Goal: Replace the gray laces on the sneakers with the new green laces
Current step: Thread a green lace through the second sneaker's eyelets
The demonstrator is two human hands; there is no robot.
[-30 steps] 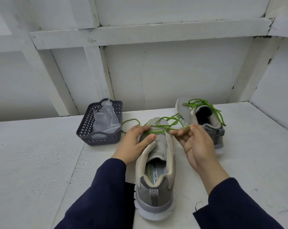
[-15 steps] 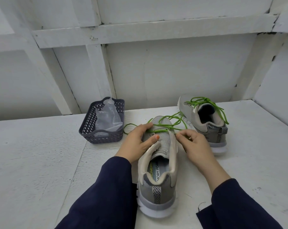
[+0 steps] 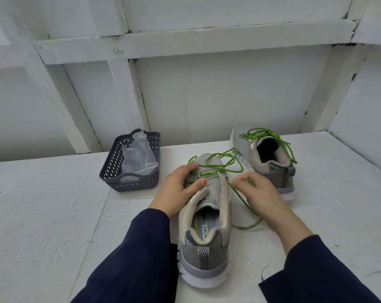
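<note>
Sitting heel-toward-camera at mid-bench, the near sneaker point(image 3: 205, 217) — gray mesh upper, smooth beige collar, ribbed white sole — carries the green lace point(image 3: 229, 166). The lace is a round cord with one bar showing across the eyelets. Its loose loops drape over the toe and trail right onto the bench point(image 3: 43, 215).

Left hand point(image 3: 178, 191) grips the sneaker's left flank, fingers point(image 3: 190, 167) curled over the mesh, thumb on the tongue. Right hand point(image 3: 264, 197) is over the trailing cord. Its fingers point(image 3: 243, 180) are bent and blurred — cannot tell whether they pinch it.

Far sneaker point(image 3: 266, 158), laced in green, stands behind right, near the wall. Dark lattice basket point(image 3: 130, 182) holding crumpled clear plastic point(image 3: 139, 156) sits left, apart. Rough white bench lies open on both sides.
</note>
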